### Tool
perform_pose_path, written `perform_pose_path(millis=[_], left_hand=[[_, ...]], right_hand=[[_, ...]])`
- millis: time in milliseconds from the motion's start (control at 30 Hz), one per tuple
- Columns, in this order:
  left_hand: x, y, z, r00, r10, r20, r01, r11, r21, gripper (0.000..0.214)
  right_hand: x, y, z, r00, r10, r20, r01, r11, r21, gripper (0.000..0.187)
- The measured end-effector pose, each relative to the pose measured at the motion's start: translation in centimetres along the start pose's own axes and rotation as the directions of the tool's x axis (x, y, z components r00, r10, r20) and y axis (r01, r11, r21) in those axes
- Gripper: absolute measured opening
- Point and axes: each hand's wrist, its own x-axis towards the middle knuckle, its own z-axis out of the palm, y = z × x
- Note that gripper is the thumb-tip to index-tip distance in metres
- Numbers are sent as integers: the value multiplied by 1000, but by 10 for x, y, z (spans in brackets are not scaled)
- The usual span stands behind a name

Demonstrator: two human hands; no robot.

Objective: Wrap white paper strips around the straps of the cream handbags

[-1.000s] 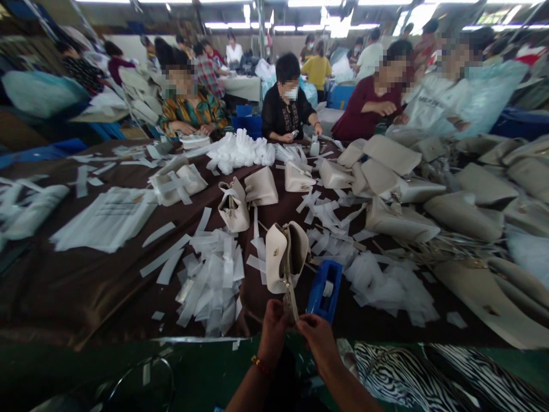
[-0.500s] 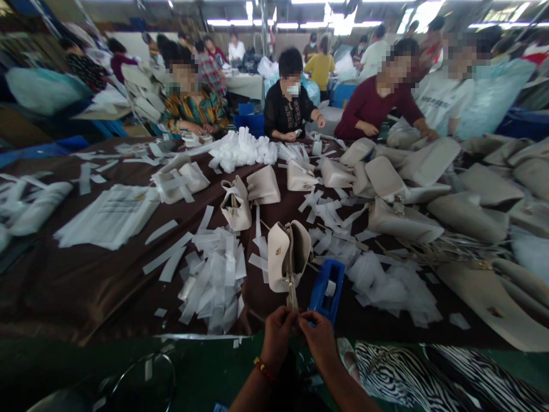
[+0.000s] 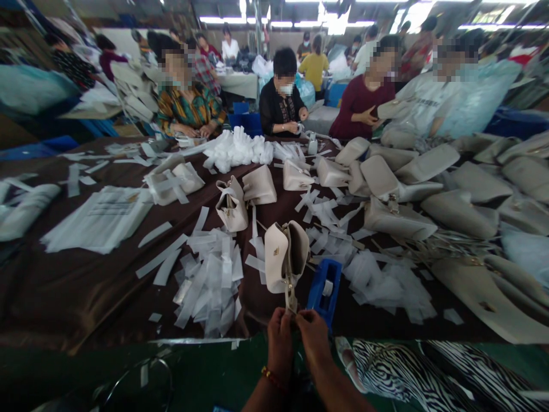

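Observation:
A beige handbag (image 3: 277,257) stands at the near edge of the table, its top gaping and a small metal emblem on its side. From it a beige strap (image 3: 291,298) runs toward me. My left hand (image 3: 279,329) pinches the strap's near end, thumb against fingers. Close against it, my right hand (image 3: 312,331) is also closed on the strap end. Whether a small piece of wrap lies between the fingertips is hidden. Just right of the bag sits a blue tape dispenser (image 3: 319,289) with a white roll.
Loose translucent strips (image 3: 210,280) lie left of the bag, and white foam sheets (image 3: 390,286) right. Many beige bags (image 3: 398,220) are heaped on the right. Flat plastic bags (image 3: 103,217) are stacked left. Co-workers sit across the brown-covered table (image 3: 107,292); patterned trousers (image 3: 386,366) show beside me.
My hands still pinch the strap, with the left wrist turned slightly. Across the table, a person in dark red has lifted a beige bag. The view has shifted a little.

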Motion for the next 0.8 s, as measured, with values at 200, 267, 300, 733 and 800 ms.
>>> perform_pose_path(millis=[200, 267, 300, 733, 800], left_hand=[[-6, 11, -1, 994, 63, -86, -29, 940, 341, 18], [-10, 18, 0, 991, 90, -102, -32, 883, 469, 14], [-12, 21, 0, 991, 89, -104, -24, 859, 512, 13], [-7, 24, 3, 985, -14, -171, 108, 826, 553, 5], [-4, 19, 2, 987, -35, -157, 116, 827, 550, 6]], right_hand=[[-8, 0, 0, 999, 26, -28, -19, 975, 221, 11], [-9, 2, -1, 998, -5, -58, 19, 969, 245, 14], [-9, 3, -1, 998, -20, -65, 35, 968, 247, 15], [-9, 3, -10, 986, -142, -89, 160, 958, 239, 14], [-8, 7, -11, 978, -188, -96, 203, 962, 183, 13]])
